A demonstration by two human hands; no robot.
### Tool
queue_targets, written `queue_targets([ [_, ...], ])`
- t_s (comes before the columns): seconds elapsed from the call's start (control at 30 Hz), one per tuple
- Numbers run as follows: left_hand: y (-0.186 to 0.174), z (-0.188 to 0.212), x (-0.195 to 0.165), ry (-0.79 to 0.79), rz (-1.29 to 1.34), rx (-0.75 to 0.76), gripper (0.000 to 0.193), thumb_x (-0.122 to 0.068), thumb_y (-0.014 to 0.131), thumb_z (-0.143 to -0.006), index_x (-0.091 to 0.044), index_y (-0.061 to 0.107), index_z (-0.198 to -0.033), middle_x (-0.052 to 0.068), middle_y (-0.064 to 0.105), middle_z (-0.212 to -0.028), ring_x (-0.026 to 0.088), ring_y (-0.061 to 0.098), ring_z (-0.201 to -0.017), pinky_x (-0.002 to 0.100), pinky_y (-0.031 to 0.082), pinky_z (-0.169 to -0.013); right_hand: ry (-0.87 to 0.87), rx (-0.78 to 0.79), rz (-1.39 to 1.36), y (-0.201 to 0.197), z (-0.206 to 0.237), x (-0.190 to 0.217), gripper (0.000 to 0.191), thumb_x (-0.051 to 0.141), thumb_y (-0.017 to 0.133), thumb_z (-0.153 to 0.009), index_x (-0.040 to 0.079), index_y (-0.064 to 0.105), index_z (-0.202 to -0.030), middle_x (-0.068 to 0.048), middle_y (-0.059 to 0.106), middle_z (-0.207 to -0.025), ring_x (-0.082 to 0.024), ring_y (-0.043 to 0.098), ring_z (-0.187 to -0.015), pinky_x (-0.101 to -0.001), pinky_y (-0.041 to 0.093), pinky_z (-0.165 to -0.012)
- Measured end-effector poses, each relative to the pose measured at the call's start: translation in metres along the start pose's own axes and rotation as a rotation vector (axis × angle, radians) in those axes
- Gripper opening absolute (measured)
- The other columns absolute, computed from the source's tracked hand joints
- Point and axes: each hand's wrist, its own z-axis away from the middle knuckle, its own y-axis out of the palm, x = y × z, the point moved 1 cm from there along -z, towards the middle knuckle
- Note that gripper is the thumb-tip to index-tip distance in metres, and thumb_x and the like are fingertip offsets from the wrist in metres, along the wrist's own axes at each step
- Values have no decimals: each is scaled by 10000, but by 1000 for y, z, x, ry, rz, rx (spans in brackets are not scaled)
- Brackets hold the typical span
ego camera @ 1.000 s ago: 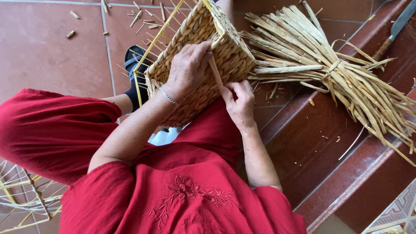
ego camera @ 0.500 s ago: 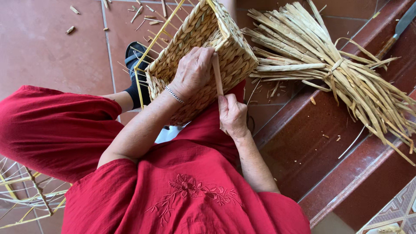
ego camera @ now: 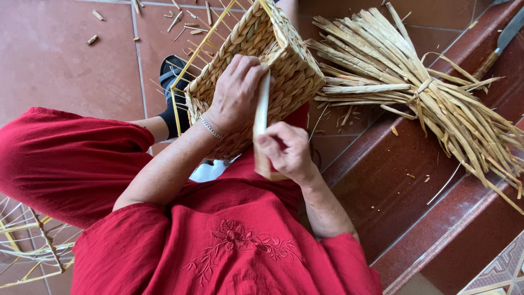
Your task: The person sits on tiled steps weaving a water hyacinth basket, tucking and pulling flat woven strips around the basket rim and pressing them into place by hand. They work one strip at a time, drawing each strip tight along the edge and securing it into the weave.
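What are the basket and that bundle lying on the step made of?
The basket looks woven from dried, braided plant fibre, matt tan, over a thin yellow wire frame. The bundle seems the same dried reed or grass: flat, pale, stiff stalks tied together.

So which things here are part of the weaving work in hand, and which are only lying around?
In the work:
- woven basket
- flat reed strip
- left hand, resting on the basket
- right hand, in a grip on the strip

Lying about:
- tied bundle of reeds
- knife
- reed scraps on the floor
- bare wire frame
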Motion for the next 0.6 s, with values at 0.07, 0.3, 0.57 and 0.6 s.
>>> queue_targets([
  [0.07,8,1,13,-79,94,-38,215,-38,730,-941,-95,698,-1146,97,676,-1094,259,683,-1059,351,599,-887,-202,-39,190,-2,-22,3,219,250,693,-1026,113,628,-868,-17,624,-813,-165,591,-805,-347,469,-736],
  [0.3,32,-1,56,-933,930,104,266,-233,654,-1065,-2,754,-981,42,747,-845,127,654,-744,275,543,-686,-166,-233,646,-25,-88,-34,427,324,652,-1103,76,573,-1442,-155,542,-1463,-314,495,-1371,-441,431,-1181],
  [0.57,5,-7,73,-1004,1316,1,201,-151,681,-1025,39,736,-991,132,758,-833,188,743,-701,309,671,-684,-51,-164,390,-27,-88,-54,442,246,739,-1072,134,578,-1468,-71,595,-1475,-255,535,-1418,-401,440,-1255],
  [0.6,1,-9,75,-995,1281,-50,163,-130,697,-1009,28,735,-1001,127,760,-835,179,748,-698,301,674,-670,-45,-160,381,-28,-87,-55,463,236,764,-1059,136,574,-1470,-68,590,-1481,-251,532,-1407,-395,438,-1244],
])
